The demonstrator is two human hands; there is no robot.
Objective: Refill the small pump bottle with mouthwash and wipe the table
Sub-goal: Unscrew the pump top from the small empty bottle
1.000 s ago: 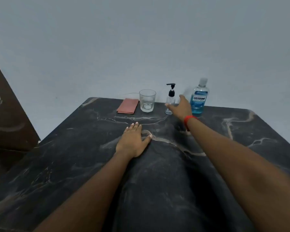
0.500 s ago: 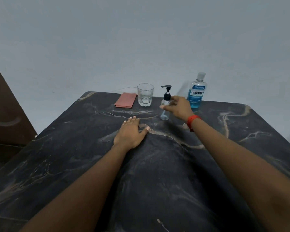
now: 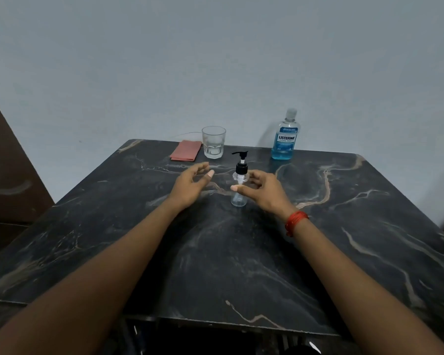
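The small pump bottle (image 3: 239,187) stands upright mid-table (image 3: 344,226), long axis vertical, black spout pointing left. My right hand (image 3: 263,192) curls around it, thumb across its front, fingers loosely parted; I cannot tell if they grip. My left hand (image 3: 190,184) hovers nearby, fingers apart, holding nothing. The mouthwash bottle (image 3: 285,135) stands at the far edge.

The table (image 3: 241,265) is black with white and tan wiggly lines. The cloth (image 3: 185,153) is pink. The mouthwash bottle (image 3: 285,136) is blue. The pump bottle (image 3: 239,180) is clear with a black top.
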